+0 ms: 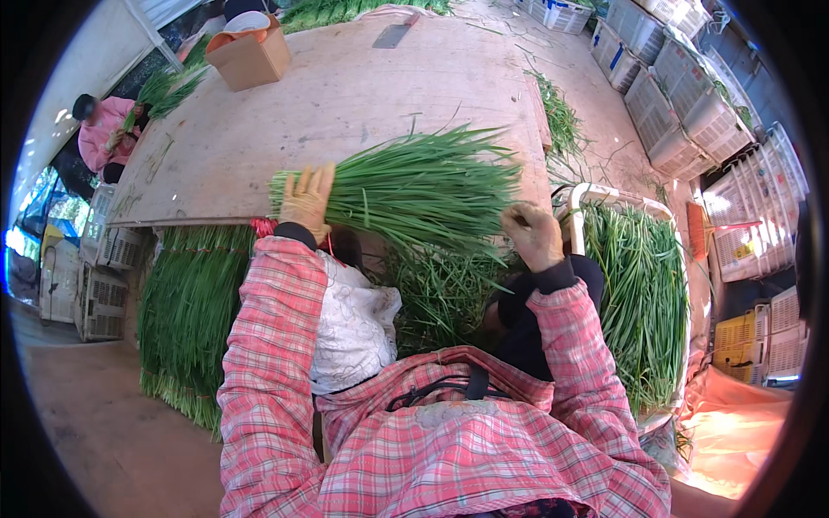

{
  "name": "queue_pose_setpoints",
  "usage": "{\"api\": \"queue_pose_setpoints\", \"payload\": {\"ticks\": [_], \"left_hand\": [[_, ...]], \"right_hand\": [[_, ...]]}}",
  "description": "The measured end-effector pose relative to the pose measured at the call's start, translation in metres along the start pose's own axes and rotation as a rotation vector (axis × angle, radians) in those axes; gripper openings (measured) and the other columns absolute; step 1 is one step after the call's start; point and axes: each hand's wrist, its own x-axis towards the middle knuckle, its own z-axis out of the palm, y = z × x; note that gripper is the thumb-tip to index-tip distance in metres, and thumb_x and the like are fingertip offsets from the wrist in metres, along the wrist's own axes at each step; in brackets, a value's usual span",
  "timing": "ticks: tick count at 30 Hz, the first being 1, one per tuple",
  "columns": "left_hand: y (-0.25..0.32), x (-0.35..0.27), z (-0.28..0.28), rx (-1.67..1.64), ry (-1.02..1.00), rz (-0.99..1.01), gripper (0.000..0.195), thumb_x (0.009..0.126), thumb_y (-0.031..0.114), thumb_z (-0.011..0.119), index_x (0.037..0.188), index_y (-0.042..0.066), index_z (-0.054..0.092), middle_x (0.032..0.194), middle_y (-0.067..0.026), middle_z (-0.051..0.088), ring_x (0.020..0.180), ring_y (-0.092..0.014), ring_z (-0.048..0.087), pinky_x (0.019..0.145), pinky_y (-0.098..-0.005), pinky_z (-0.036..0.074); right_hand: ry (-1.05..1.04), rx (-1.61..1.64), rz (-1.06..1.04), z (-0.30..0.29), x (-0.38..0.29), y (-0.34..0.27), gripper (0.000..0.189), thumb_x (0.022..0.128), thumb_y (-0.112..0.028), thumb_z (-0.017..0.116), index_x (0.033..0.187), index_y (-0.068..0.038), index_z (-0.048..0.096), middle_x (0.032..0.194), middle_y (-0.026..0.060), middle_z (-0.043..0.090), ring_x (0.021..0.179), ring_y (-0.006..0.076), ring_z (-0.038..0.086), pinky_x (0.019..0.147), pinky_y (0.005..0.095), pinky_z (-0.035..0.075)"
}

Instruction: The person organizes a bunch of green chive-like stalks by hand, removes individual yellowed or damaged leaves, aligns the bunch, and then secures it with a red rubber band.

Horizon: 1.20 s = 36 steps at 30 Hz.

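A loose bunch of garlic chives (421, 181) lies across the near edge of the wooden table (311, 116), pale stem ends to the left and leaf tips to the right. My gloved left hand (307, 201) grips it close to the stem ends, fingers over the top. At the leaf tips is my gloved right hand (534, 236), its fingers curled; whether it pinches any leaves is unclear. Red ties (263, 226) hang beside my left wrist. A white basket (576, 223) to my right is filled with loose chives (638, 298).
Tied chive bundles (194, 311) are stacked at my left. Loose leaves (440, 298) lie below the table edge between my legs. A cardboard box (249, 58) and a flat dark plate (392, 36) rest farther back. Crates (686, 103) line the right; a person (110, 139) sits far left, holding greens.
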Motion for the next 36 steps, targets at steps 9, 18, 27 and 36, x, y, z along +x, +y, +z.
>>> {"api": "queue_pose_setpoints", "payload": {"ticks": [9,18,27,36], "left_hand": [[0.045,0.006,-0.01,-0.28,0.145,0.12,0.119,0.05,0.025,0.083,0.143,0.005,0.011,0.14,-0.0166,0.03,0.132,-0.034,0.026,0.11,-0.0443,0.019],[0.066,0.009,-0.012,-0.216,0.18,0.113,0.113,0.054,0.031,0.079,0.143,0.007,0.013,0.139,-0.0147,0.032,0.13,-0.033,0.028,0.108,-0.047,0.019],[0.071,0.012,-0.01,-0.33,0.263,0.229,0.118,0.054,0.039,0.081,0.144,0.007,0.013,0.125,-0.0132,0.04,0.119,-0.029,0.038,0.103,-0.0427,0.026],[0.099,0.019,-0.014,-0.614,0.318,0.236,0.087,0.067,0.042,0.073,0.138,0.012,0.032,0.105,-0.0094,0.059,0.1,-0.029,0.051,0.091,-0.0392,0.034]], "right_hand": [[-0.016,-0.192,0.023,0.059,0.06,-0.018,0.023,0.078,-0.027,0.064,0.093,-0.01,0.066,0.09,0.0113,0.063,0.085,0.0294,0.06,0.074,0.039,0.047],[0.211,0.095,0.024,0.072,0.044,-0.024,0.013,0.081,-0.02,0.063,0.082,-0.008,0.065,0.074,0.01,0.061,0.069,0.0233,0.06,0.062,0.0345,0.046],[-0.405,0.023,0.001,0.009,-0.04,-0.025,0.013,0.072,-0.016,0.067,0.08,-0.007,0.062,0.073,0.0067,0.062,0.07,0.0269,0.06,0.063,0.035,0.047],[-0.207,-0.121,-0.068,0.062,0.0,-0.014,0.043,0.075,-0.027,0.067,0.108,-0.004,0.051,0.09,0.0173,0.06,0.085,0.0347,0.06,0.07,0.0439,0.049]]}}
